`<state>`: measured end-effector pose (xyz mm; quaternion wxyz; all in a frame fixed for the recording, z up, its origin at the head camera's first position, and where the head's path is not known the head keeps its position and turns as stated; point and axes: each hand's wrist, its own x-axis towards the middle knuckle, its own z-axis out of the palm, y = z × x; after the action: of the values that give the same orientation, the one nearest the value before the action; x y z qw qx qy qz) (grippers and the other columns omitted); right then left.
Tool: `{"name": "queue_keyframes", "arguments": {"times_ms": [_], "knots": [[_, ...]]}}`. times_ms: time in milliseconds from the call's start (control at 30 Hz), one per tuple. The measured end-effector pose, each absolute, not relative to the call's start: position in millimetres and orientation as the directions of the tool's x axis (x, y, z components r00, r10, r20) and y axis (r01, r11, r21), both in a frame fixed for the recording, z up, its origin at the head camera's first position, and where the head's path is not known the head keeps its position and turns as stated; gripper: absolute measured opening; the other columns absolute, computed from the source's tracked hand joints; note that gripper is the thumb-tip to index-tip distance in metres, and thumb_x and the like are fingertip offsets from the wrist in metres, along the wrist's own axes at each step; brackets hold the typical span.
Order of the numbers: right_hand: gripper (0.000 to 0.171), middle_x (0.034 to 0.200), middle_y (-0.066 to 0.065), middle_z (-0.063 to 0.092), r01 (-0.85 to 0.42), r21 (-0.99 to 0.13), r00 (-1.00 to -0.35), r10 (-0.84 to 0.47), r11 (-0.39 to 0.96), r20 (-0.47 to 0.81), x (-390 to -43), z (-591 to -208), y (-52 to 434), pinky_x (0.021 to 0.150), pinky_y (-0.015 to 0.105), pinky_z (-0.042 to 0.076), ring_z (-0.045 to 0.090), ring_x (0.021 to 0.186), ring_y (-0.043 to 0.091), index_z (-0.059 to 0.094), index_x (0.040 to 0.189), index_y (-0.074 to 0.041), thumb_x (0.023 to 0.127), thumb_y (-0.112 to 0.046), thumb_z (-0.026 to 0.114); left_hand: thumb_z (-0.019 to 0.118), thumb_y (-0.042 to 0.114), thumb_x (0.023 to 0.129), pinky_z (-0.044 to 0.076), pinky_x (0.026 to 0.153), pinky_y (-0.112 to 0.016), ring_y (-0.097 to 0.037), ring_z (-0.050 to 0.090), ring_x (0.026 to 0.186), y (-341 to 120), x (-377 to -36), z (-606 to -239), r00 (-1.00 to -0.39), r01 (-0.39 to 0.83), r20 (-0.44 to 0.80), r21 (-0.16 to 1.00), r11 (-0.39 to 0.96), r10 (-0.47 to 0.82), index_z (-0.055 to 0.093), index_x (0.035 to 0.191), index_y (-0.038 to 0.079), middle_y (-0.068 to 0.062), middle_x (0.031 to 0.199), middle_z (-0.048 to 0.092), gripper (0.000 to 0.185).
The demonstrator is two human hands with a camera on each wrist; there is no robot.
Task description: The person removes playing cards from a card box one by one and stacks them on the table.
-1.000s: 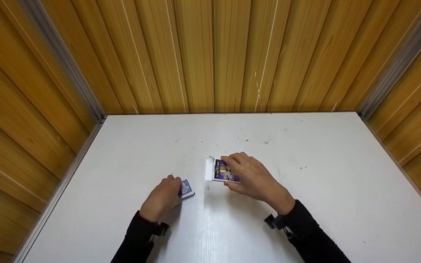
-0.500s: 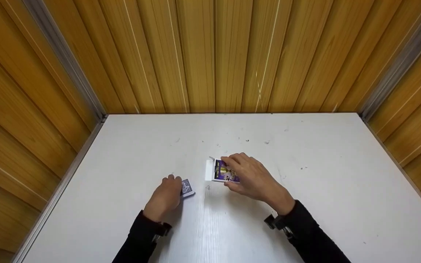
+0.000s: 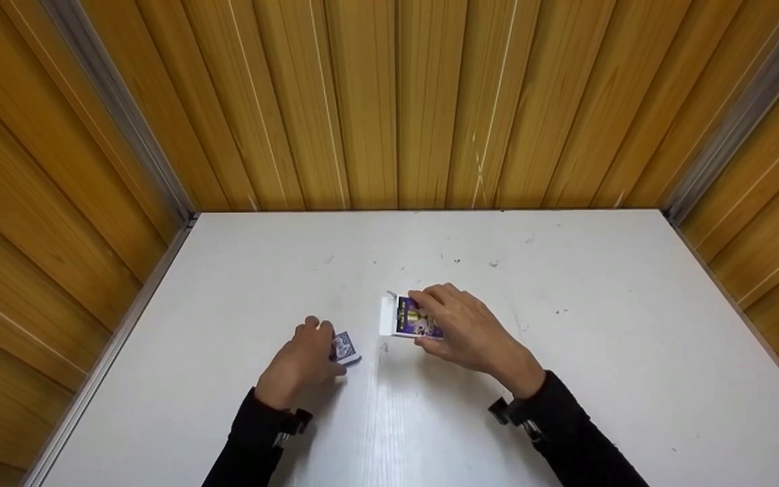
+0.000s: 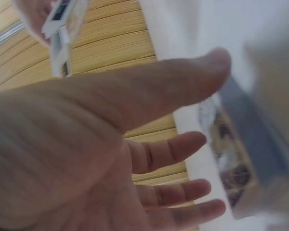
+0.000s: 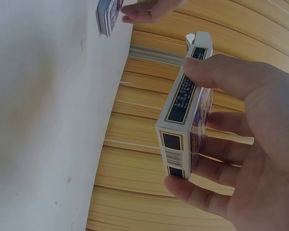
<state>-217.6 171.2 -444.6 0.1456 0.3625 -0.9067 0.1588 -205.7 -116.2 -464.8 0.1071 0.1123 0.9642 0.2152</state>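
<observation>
My right hand (image 3: 467, 328) holds a purple and white card box (image 3: 418, 316) above the table, its opened end facing left. In the right wrist view the thumb lies on the narrow side of the card box (image 5: 183, 103) and the fingers are on the opposite side. A deck of cards (image 3: 343, 346) with blue patterned backs lies on the table beside my left hand (image 3: 300, 358). Thumb and fingers of that hand are spread about the deck (image 4: 260, 144) in the left wrist view, where it looks blurred. The left fingers partly cover the deck in the head view.
The white table (image 3: 565, 270) carries small dark marks. Wood-patterned panels (image 3: 423, 101) stand at its back and both sides, with metal posts (image 3: 119, 108) at the corners.
My left hand has loosened from the deck: its thumb now stands apart from the fingers, and the hand has shifted slightly left. The right hand and card box stay put.
</observation>
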Motion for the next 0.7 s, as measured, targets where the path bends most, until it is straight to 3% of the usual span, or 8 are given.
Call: {"name": "queue_keyframes", "arguments": {"times_ms": [100,233,333,500,700], "knots": [[0.066,0.125,0.008,0.063,-0.71,-0.17,-0.684,-0.613,0.683,0.395,-218,-446,171,0.082,0.039,0.053,0.058,0.106,0.022,0.057,0.141,-0.006,0.087,-0.032,0.084,0.08,0.016,0.091,0.052,0.082,-0.041,-0.024,0.054,0.1,-112,-203,-455,-0.966,0.204,-0.032,0.514,0.833,0.257,0.062,0.115,0.0,-0.016,0.127,0.056,0.035],[0.066,0.124,0.008,0.063,-0.709,-0.173,-0.685,-0.609,0.684,0.399,-218,-447,170,0.085,0.04,0.053,0.059,0.109,0.023,0.058,0.14,-0.007,0.085,-0.03,0.087,0.073,0.008,0.096,0.056,0.076,-0.035,-0.019,0.062,0.089,-96,-203,-445,-0.934,0.357,0.216,0.632,0.688,0.286,0.064,0.101,0.006,-0.006,0.102,0.066,0.011],[0.068,0.124,0.008,0.063,-0.704,-0.187,-0.694,-0.607,0.685,0.387,-216,-446,170,0.086,0.04,0.052,0.058,0.111,0.023,0.059,0.14,-0.007,0.083,-0.028,0.088,0.07,0.002,0.096,0.054,0.068,-0.029,-0.014,0.061,0.078,-82,-202,-445,-0.893,0.45,0.338,0.699,0.555,0.298,0.057,0.093,0.008,0.0,0.086,0.063,0.015],[0.069,0.124,0.009,0.062,-0.709,-0.187,-0.69,-0.613,0.68,0.385,-212,-444,167,0.087,0.039,0.052,0.058,0.111,0.023,0.059,0.141,-0.007,0.082,-0.027,0.089,0.068,-0.004,0.094,0.053,0.067,-0.026,-0.011,0.059,0.075,-67,-200,-454,-0.864,0.504,0.425,0.746,0.435,0.271,0.053,0.092,0.007,0.001,0.085,0.061,0.019],[0.069,0.125,0.008,0.062,-0.728,-0.165,-0.662,-0.621,0.665,0.42,-209,-440,164,0.088,0.039,0.053,0.058,0.112,0.022,0.06,0.141,-0.008,0.081,-0.026,0.09,0.067,-0.005,0.094,0.051,0.065,-0.024,-0.011,0.058,0.074,-63,-200,-461,-0.884,0.467,0.401,0.78,0.415,0.242,0.053,0.092,0.006,-0.001,0.085,0.062,0.018]]}}
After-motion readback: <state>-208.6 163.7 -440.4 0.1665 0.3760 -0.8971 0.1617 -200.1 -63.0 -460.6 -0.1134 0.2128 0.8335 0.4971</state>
